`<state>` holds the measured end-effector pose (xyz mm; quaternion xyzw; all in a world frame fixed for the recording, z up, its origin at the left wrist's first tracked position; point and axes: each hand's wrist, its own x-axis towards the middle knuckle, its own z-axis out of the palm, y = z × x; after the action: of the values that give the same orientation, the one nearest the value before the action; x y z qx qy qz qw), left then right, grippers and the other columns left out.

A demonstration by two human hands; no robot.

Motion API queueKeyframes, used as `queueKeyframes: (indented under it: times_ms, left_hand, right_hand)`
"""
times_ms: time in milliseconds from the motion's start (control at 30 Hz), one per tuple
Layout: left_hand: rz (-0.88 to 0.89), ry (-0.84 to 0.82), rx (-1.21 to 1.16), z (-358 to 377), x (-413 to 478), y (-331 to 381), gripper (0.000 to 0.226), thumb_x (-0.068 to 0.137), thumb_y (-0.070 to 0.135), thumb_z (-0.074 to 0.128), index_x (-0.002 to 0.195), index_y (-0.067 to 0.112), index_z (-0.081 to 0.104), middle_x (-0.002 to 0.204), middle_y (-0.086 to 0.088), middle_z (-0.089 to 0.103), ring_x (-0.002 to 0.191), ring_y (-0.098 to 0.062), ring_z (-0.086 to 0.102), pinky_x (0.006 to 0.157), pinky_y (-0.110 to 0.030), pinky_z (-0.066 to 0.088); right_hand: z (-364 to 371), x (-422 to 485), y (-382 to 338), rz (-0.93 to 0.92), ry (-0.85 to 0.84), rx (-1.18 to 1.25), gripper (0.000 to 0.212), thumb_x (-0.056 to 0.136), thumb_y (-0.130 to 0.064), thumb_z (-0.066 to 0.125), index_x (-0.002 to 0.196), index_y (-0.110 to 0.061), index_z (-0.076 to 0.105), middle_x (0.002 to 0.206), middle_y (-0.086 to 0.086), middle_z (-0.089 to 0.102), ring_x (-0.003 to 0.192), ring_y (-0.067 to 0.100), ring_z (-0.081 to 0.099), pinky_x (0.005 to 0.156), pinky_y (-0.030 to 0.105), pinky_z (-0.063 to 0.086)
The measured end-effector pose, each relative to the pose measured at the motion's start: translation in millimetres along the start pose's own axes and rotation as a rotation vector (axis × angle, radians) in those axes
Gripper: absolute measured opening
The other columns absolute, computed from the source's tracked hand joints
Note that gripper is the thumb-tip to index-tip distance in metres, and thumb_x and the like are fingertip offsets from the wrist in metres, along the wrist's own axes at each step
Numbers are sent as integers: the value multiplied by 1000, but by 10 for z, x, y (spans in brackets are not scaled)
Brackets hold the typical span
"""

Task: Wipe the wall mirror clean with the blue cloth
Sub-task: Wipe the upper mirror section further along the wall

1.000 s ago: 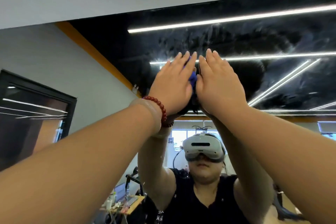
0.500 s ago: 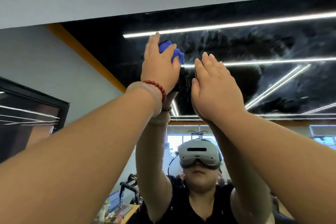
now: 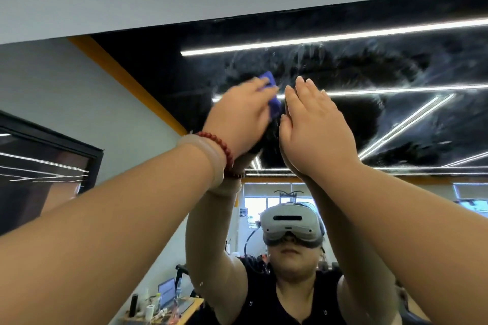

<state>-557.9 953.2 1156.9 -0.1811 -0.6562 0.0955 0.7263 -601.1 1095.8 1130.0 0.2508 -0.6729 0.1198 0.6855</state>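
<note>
While my left hand [image 3: 237,116] grips the blue cloth [image 3: 272,95] against the upper wall mirror [image 3: 396,119] and my right hand [image 3: 314,126] lies flat, fingers straight, apparently on the glass, that bare palm risks printing fresh marks among the smears [image 3: 311,58].

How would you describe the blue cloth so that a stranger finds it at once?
Find the wall mirror, smeared in its upper part. Two hands are raised against it; the left hand, with a red bead bracelet, holds the cloth beside the flat right hand. It peeks out above that hand, the only bright blue thing there.
</note>
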Motion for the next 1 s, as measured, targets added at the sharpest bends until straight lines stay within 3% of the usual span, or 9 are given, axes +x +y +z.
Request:
queueKeyframes:
  times_ms: [100,200,267,333,400,467,633,833,1000]
  left_hand:
    - [70,1,0,32,-63,-44,39,88,18,52,123,10,65,132,-12,60,116,-30,59,99,-35,43]
    - [-211,92,-42,-4,53,-86,36,95,9,49,128,6,60,132,-10,58,120,-24,54,101,-14,28]
    - [-313,156,-96,-16,48,36,31,95,5,47,124,5,59,108,-2,63,98,-11,58,89,-4,33]
    - [-208,127,-143,-34,-50,214,21,93,5,51,111,6,60,90,4,59,79,-4,52,78,-6,40]
    - [-44,64,-156,-6,-179,255,19,90,9,56,106,7,66,102,-5,63,92,-15,56,85,-15,42]
    - [-61,110,-96,3,-205,114,18,89,13,59,102,7,70,110,-10,59,102,-22,53,87,-21,39]
    - [-518,253,5,-64,-235,-154,20,95,12,54,107,13,70,114,-7,54,109,-26,45,88,-22,35]
    - [-68,128,-40,35,-471,279,19,87,10,58,98,10,74,100,-9,63,89,-32,54,81,-31,39]
    - [-572,269,-13,-103,-330,-109,22,95,9,52,104,13,72,116,-7,56,105,-29,49,86,-22,36]
  right_hand:
    - [6,-2,-2,-1,3,6,59,98,-31,26,152,-7,27,160,15,21,149,24,14,121,35,7]
    - [0,-1,14,2,-15,1,56,102,-29,31,153,-8,24,161,13,17,150,23,11,121,35,5]
    - [-17,-5,17,4,-18,-2,56,102,-29,31,154,-9,22,162,12,15,150,22,9,121,34,4]
    - [-29,-3,13,0,-33,-3,56,102,-29,30,154,-10,20,162,11,13,150,21,7,122,34,4]
    - [-39,-2,14,-4,-40,6,58,101,-30,30,154,-10,19,162,12,13,150,22,7,122,35,3]
    - [-43,-10,14,-8,-41,5,59,101,-30,31,154,-9,20,162,12,13,150,22,7,121,34,2]
    - [-60,-19,20,-14,-44,-9,59,101,-30,31,154,-9,20,162,11,13,150,22,6,120,33,2]
    - [-46,-25,12,-21,-25,-15,57,99,-27,30,152,-6,25,160,15,19,150,25,13,120,36,7]
    - [-15,-34,19,-24,46,-3,63,91,-30,24,146,-3,39,154,17,34,145,29,27,119,40,17]
